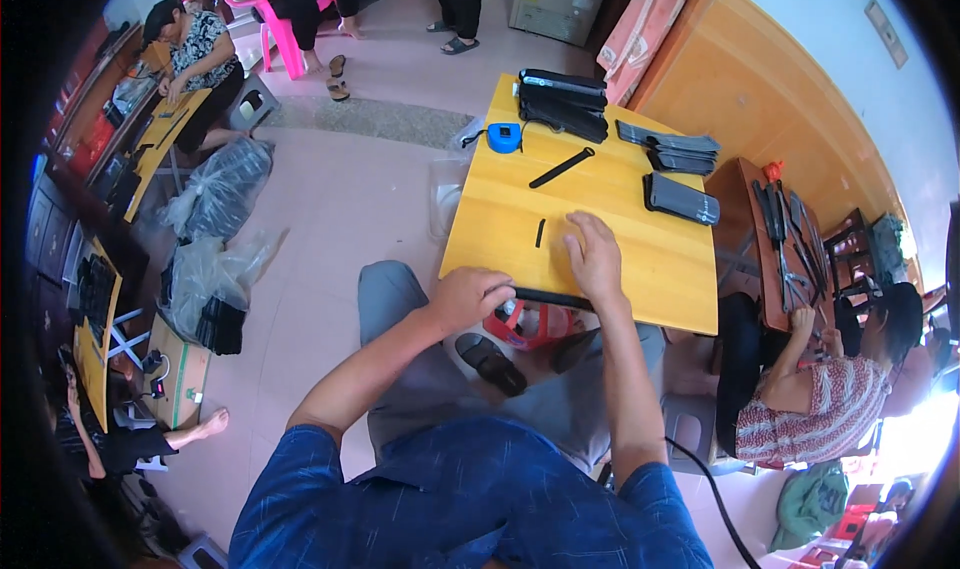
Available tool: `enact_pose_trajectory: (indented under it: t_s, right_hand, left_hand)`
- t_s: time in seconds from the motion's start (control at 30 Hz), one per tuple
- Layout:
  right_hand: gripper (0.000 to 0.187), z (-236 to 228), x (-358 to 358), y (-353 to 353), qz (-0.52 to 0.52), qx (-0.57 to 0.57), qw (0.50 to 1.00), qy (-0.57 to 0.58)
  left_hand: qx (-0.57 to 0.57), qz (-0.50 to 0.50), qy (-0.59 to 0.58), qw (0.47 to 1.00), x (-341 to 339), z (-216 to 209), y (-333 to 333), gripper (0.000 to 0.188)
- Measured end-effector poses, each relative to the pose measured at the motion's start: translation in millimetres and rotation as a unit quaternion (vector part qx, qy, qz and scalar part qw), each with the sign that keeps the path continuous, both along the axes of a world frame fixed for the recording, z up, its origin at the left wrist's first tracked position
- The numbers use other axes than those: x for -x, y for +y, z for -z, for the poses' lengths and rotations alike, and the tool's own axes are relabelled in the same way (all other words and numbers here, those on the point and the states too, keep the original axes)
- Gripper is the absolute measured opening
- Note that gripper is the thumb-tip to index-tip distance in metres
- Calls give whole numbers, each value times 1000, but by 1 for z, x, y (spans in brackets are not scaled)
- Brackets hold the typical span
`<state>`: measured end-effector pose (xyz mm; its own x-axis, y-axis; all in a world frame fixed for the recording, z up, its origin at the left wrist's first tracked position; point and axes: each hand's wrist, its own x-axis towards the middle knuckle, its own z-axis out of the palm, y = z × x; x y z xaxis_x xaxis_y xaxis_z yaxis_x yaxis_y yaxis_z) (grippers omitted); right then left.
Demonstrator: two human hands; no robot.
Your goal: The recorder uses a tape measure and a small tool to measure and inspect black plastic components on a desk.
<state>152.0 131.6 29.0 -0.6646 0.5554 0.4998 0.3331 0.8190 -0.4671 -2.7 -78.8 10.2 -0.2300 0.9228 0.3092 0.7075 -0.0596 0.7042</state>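
Note:
My left hand (468, 299) is at the near edge of the yellow table, its fingers curled over the left end of a long black strip (552, 297). The strip lies along that edge. My right hand (597, 257) rests above the tabletop, fingers stretched forward and thumb apart, with its wrist near the strip's right end. Just left of my right fingers lies a short black piece (540, 233). Farther back is a black strap (562, 167) with a loop at one end. Nothing shows in my right hand.
On the table (480, 234) are a blue tape measure (505, 138), black bundles (562, 107), a stack of grey-black sleeves (672, 149) and a folded grey sleeve (682, 199). A red basket (535, 326) stands below. A person (815, 399) works at the right; others sit left.

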Motion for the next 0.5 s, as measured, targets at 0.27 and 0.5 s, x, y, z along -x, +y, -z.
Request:
enact_pose_trajectory:
  t_s: [0.27, 0.5]
  right_hand:
    - [56, 25, 77, 55, -20, -20, 948, -317]
    - [58, 26, 111, 57, -2, -7, 951, -308]
  left_hand:
    - [-65, 20, -26, 997, -17, -6, -23, 21]
    - [-14, 1, -92, 996, 3, -29, -25, 21]
